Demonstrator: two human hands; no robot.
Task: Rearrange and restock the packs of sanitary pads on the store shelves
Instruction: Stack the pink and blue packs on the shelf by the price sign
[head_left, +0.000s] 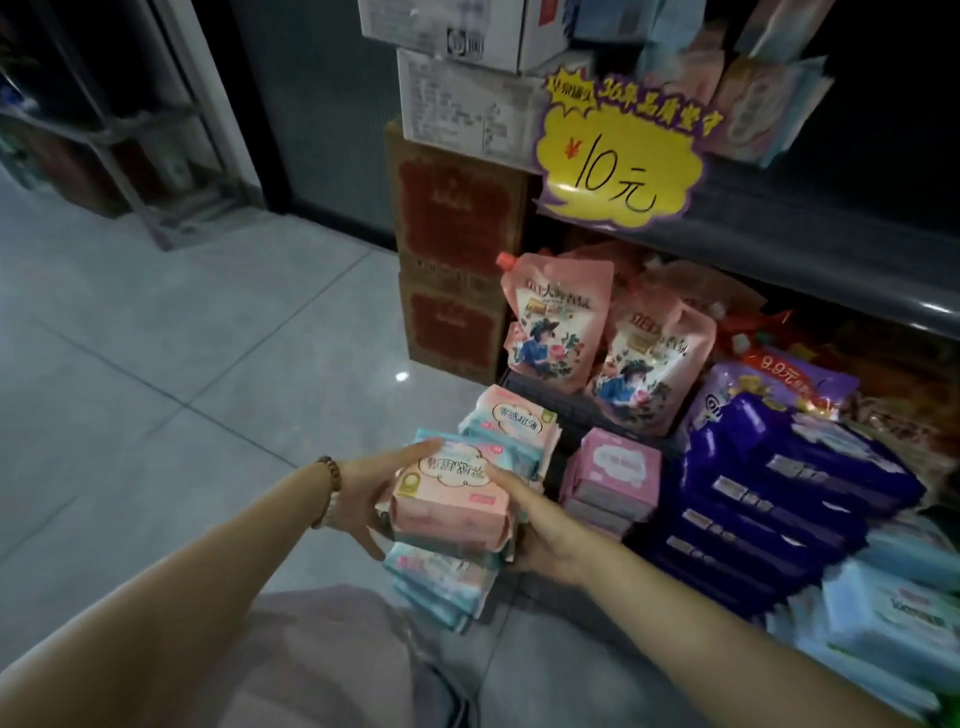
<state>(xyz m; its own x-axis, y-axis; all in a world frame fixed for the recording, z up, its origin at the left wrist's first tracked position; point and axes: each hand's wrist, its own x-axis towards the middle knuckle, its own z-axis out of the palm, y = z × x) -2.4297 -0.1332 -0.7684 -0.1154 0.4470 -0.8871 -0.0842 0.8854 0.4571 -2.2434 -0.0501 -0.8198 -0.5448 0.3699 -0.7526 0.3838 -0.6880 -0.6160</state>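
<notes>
The pink pack (451, 501) tops a leaning stack of packs (441, 579) on the floor (208, 364), just beside the low shelf (550, 397). It looks light, soft and slick-wrapped, best held by both ends. The left hand (371, 501) presses straight fingers (423, 448) against one end; the right hand (548, 540) grips the other, its lower fingers probably curled underneath, out of sight.

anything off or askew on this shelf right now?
Yes. Under the top pink pack, held between the left hand and right hand, the teal packs fan out skewed, not squared up. Behind, the pink pouches lean and slump, and the yellow price sign hangs tilted.
</notes>
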